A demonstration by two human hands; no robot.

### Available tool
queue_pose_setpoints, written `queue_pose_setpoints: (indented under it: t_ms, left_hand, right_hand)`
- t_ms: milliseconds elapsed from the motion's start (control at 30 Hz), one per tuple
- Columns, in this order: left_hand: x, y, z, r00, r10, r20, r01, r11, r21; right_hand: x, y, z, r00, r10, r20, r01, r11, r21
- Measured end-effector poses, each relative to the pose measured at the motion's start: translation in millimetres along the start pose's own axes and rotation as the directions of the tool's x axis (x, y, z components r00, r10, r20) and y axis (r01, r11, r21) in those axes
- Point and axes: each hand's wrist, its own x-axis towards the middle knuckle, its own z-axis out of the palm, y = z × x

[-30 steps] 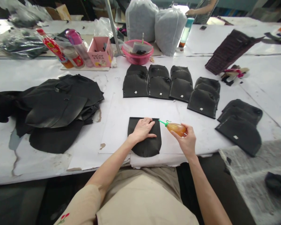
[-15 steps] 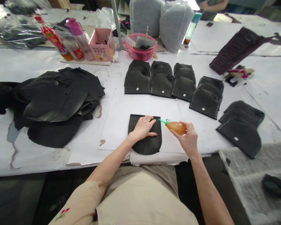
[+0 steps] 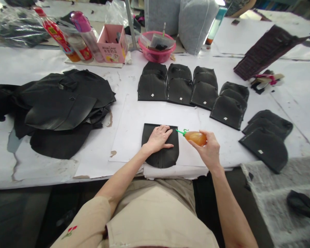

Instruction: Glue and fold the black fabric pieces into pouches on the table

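A black pouch-shaped piece [image 3: 161, 159] with a rounded lower end lies flat on the white-covered table [image 3: 129, 144] in front of me. My left hand [image 3: 158, 139] rests on it, palm down with fingers spread. In my right hand [image 3: 209, 148] is a squeeze bottle [image 3: 196, 138] of amber liquid with a green nozzle [image 3: 181, 132]. The nozzle points left, its tip at the upper right corner of the black piece. Whether the tip touches the piece or any liquid comes out is too small to tell.
Several overlapping black pieces [image 3: 179, 91] with small white marks curve along the back and right. A heap of black material [image 3: 67, 100] lies left. Behind stand a red-capped bottle [image 3: 54, 34], a pink box [image 3: 112, 44], a pink basket [image 3: 157, 55] and a dark maroon bag [image 3: 263, 51].
The view has tipped slightly, so most things sit a little higher. My left hand stays on the black piece, and the bottle's nozzle remains at the same corner.
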Motion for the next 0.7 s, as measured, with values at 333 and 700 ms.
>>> queue_pose_setpoints:
  t_ms: [333, 700]
  left_hand:
    - [0.1, -0.4, -0.1, 1.000, 0.000, 0.003, 0.000, 1.000, 0.009]
    - [-0.5, -1.3, 2.4, 1.000, -0.014, 0.016, 0.015, 1.000, -0.014]
  right_hand:
    - [5.9, 3.7, 7.7, 0.997, 0.053, -0.061, -0.052, 0.998, 0.029]
    - [-13.9, -2.2, -6.5, 0.997, 0.071, -0.012, -0.071, 0.997, 0.018]
